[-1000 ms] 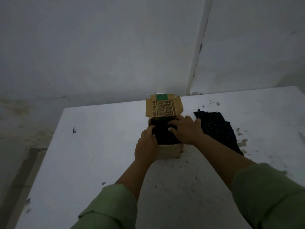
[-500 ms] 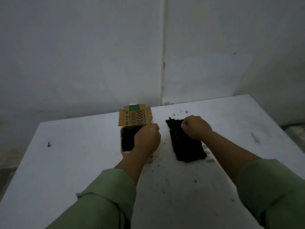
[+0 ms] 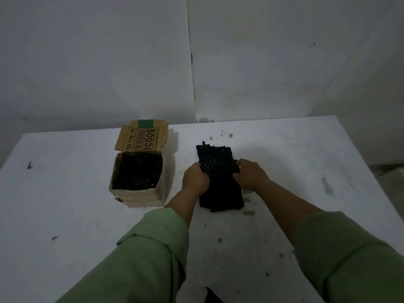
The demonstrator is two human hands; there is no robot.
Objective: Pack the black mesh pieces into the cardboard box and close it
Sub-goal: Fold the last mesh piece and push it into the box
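A small cardboard box (image 3: 140, 197) stands open on the white table, left of centre, its printed lid flap (image 3: 143, 138) tilted up at the back. Black mesh pieces (image 3: 137, 173) fill it to near the rim. To its right lies a stack of black mesh pieces (image 3: 220, 193). My left hand (image 3: 194, 179) grips the left edge of the top mesh piece (image 3: 215, 159), and my right hand (image 3: 251, 177) grips its right edge. The far end of that piece is raised off the stack.
The white table (image 3: 65, 193) is dusty, with small dark crumbs (image 3: 220, 134) behind the stack and more specks near the front. A dark scrap (image 3: 211, 296) lies at the near edge. White walls meet in a corner behind the table.
My left hand left the box and moved right onto the mesh stack. Both hands now hold the top piece. The view shifted, so the box sits further left.
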